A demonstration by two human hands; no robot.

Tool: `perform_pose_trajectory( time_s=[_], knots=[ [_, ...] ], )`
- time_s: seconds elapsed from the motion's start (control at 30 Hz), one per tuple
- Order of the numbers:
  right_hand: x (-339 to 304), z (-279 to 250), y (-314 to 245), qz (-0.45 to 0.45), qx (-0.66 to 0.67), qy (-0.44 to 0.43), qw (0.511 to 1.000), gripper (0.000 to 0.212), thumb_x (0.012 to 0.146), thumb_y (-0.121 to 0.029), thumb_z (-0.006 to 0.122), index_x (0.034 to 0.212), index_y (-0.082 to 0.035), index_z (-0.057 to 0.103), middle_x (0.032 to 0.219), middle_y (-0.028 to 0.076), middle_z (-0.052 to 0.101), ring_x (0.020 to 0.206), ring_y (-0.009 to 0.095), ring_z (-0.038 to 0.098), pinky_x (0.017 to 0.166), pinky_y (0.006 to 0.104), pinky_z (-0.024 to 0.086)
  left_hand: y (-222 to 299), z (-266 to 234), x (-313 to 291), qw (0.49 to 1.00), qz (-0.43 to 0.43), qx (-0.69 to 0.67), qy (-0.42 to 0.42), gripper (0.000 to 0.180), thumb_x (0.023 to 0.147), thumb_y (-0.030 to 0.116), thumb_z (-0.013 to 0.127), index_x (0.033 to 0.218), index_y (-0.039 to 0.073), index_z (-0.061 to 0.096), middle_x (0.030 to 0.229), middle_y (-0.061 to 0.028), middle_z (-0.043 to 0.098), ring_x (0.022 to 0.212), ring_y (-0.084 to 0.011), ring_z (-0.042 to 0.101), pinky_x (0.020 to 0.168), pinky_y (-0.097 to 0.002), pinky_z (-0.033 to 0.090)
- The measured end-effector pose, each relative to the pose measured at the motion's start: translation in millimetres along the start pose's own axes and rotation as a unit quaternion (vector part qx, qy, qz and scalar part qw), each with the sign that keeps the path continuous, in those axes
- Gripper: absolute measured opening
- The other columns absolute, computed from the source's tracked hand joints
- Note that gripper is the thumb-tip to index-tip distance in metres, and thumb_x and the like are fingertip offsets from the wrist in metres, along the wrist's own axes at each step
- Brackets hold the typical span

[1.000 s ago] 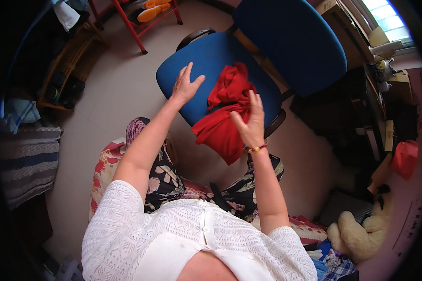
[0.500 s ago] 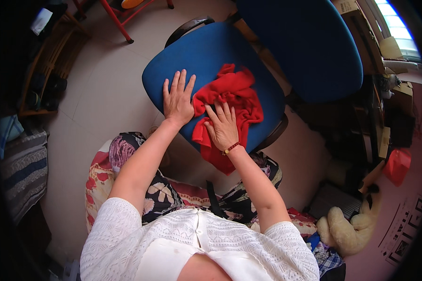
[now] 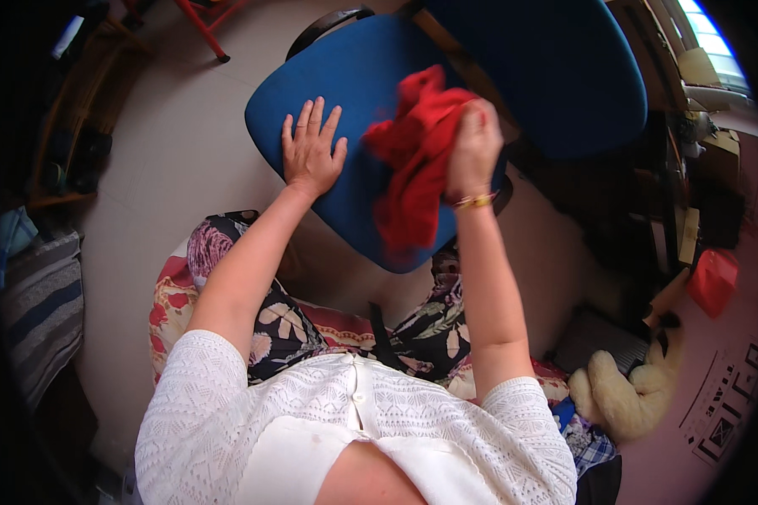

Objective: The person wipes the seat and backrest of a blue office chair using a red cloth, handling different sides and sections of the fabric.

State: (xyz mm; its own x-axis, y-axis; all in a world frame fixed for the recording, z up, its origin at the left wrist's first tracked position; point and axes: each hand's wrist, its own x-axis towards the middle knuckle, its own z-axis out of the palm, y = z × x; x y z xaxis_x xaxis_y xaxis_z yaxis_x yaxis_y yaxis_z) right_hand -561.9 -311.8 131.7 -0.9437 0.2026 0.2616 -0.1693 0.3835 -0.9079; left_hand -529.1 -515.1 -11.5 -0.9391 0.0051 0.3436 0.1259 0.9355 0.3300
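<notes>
A blue chair seat is in front of me. My left hand lies flat on its left part, fingers spread, holding nothing. My right hand is closed on a crumpled red cloth over the seat's right part. The cloth hangs in folds to the left of that hand and is blurred by motion. A beaded bracelet circles my right wrist.
The blue chair back rises behind the seat, at the far right. A wooden rack stands at the left, with a striped cloth nearer. Cardboard boxes and a cream plush toy are at the right.
My right hand has gone from resting open on the cloth to gripping it, and has moved right and away from me. The cloth is bunched up. My left hand stays flat on the seat.
</notes>
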Motion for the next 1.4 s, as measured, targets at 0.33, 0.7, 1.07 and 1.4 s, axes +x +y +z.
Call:
perform_pose_trajectory(
  time_s=[0.33,0.7,1.07,1.4],
  knots=[
    [67,-14,37,-0.007,-0.114,-0.145,0.983,0.092,0.084,-0.048,0.071,0.151,-0.004,0.026,0.149,0.028,0.033,0.140,0.039,0.031,0.113,0.0396,0.029,3,-4,3,1.000,-0.001,0.006,-0.028,0.059,0.086,0.033,0.059,0.142,0.018,0.046,0.152,-0.0114,0.036,0.143,-0.0262,0.029,0.117,-0.0501,0.015],
    [10,94,95,-0.269,-0.323,-0.196,0.886,0.058,0.078,-0.026,0.071,0.133,-0.023,0.054,0.146,0.013,0.038,0.130,0.035,0.038,0.093,0.0578,0.042,10,-7,2,0.999,-0.018,-0.012,-0.030,0.059,0.086,0.029,0.059,0.143,0.017,0.047,0.154,-0.0109,0.035,0.143,-0.0258,0.029,0.117,-0.0498,0.015],
    [172,61,113,0.092,-0.455,-0.230,0.855,0.052,0.093,-0.039,0.052,0.142,-0.024,0.045,0.138,0.018,0.050,0.130,0.035,0.048,0.107,0.0460,0.040,5,-15,1,0.999,-0.021,-0.011,-0.047,0.058,0.088,0.028,0.055,0.145,0.017,0.045,0.155,-0.0099,0.033,0.145,-0.0261,0.026,0.118,-0.0502,0.013],
    [118,-21,131,0.131,-0.589,-0.127,0.787,0.053,0.091,-0.042,0.053,0.135,-0.013,0.050,0.135,0.018,0.051,0.116,0.038,0.056,0.100,0.0468,0.046,9,-9,1,0.999,-0.017,-0.019,-0.030,0.058,0.089,0.031,0.055,0.144,0.018,0.045,0.154,-0.0103,0.034,0.144,-0.0258,0.027,0.117,-0.0505,0.014]
  ],
)
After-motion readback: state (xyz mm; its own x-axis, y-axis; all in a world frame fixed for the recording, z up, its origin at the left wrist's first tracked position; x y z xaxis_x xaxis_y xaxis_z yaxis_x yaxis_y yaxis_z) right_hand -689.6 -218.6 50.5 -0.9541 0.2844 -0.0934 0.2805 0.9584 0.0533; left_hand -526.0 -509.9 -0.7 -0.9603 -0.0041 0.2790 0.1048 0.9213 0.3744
